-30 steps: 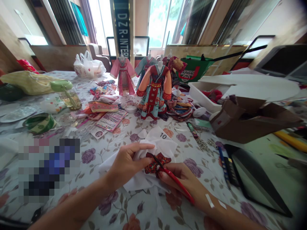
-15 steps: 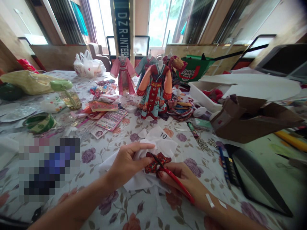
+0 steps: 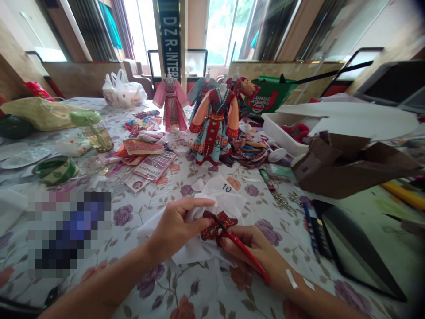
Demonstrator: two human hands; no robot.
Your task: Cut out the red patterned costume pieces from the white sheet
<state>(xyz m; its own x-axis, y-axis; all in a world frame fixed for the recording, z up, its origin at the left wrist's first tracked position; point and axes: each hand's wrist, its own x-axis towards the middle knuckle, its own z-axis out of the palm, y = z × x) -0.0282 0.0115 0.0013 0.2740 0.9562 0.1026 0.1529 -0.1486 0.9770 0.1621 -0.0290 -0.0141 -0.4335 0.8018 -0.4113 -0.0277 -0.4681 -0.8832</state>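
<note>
Between my hands lies a small red patterned fabric piece [image 3: 229, 220] on a white cloth [image 3: 189, 253]. My left hand [image 3: 181, 223] holds its left edge, thumb on top and index finger stretched out over the cloth; the other fingers are partly hidden. In my right hand [image 3: 247, 241] are red-handled pliers [image 3: 249, 254], their thin dark tip resting on the fabric near my left thumb. My right fingers are closed around them. A white piece printed "10" [image 3: 226, 188] lies just beyond.
Several small robed forms stand ahead, the nearest a red-and-orange dress [image 3: 214, 128]. To the right are a brown cardboard box [image 3: 328, 173], a white box [image 3: 282, 128] and a dark tablet-like panel [image 3: 358, 248]. At left are green tape [image 3: 55, 170] and a lidded jar [image 3: 96, 135].
</note>
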